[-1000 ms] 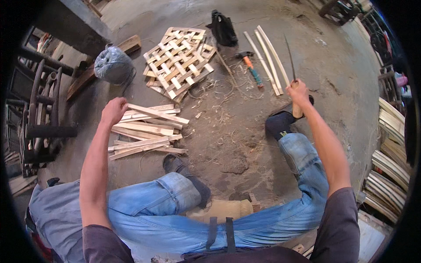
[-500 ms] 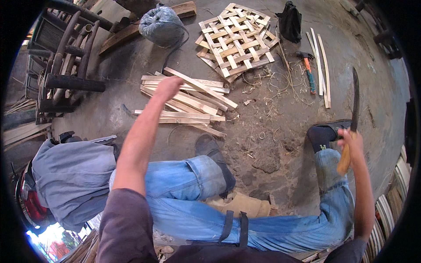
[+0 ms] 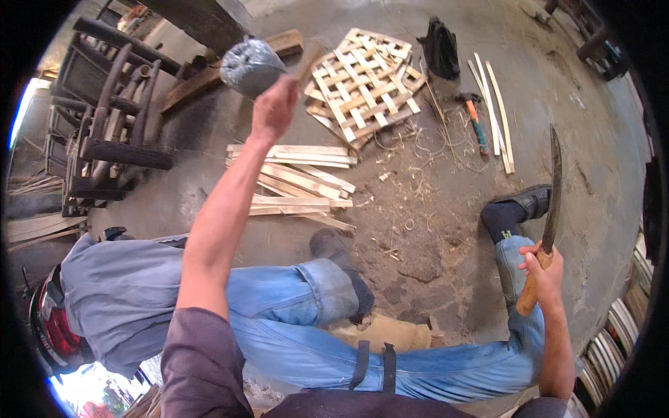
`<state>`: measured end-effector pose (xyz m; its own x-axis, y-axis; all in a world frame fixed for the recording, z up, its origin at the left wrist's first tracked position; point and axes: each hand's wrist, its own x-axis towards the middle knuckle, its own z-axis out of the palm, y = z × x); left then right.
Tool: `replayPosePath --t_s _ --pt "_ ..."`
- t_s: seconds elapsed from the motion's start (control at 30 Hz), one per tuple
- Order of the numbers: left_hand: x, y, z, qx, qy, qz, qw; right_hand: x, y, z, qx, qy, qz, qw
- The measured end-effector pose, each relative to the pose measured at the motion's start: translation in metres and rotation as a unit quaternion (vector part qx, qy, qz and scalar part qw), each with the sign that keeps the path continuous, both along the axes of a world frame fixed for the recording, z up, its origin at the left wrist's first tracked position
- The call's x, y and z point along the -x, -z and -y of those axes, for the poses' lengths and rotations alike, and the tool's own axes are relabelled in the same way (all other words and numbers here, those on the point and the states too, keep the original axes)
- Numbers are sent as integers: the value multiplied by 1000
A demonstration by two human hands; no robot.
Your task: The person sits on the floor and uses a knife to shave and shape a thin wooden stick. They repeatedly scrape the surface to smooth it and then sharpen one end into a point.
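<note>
My left hand (image 3: 274,110) is raised past the far side of a pile of pale wooden strips (image 3: 306,180). It is closed on one wooden strip (image 3: 311,61), blurred by motion, which points away from me. At the right, over my bent knee, my right hand (image 3: 547,274) grips the wooden handle of a machete (image 3: 555,191). Its long, slightly curved dark blade points away from me. Beyond the pile lie woven lattice panels (image 3: 366,87) of flat pale strips, stacked one on another.
A hammer (image 3: 476,124) with an orange and teal handle lies beside long thin strips (image 3: 498,115). A black bag (image 3: 440,50) and a plastic-wrapped bundle (image 3: 251,67) stand farther off. Dark wooden furniture (image 3: 115,111) stands at the left. Shavings (image 3: 418,157) litter the floor.
My left hand has moved away from me and lifted a strip off the pile. My right hand has come slightly nearer to me with the machete.
</note>
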<state>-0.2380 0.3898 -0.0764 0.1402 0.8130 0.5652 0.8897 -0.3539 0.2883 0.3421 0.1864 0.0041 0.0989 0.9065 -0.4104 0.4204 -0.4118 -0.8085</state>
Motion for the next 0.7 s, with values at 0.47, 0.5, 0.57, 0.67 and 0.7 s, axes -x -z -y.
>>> replayPosePath --t_s 0.47,0.5,0.57,0.67,0.7 --pt "-109 -127 104 216 -56 643 733 194 -7 -3 39 -115 -239 963" --pt "-112 -125 111 234 -47 637 733 197 -3 6 44 -130 -268 954" --pt "-108 -117 118 273 -11 633 724 200 2 23 52 -158 -325 931" --pt "-99 -122 121 259 42 734 627 185 5 32 76 -181 -304 932" --pt "-91 -119 120 241 107 763 591 175 14 31 76 -201 -271 938"
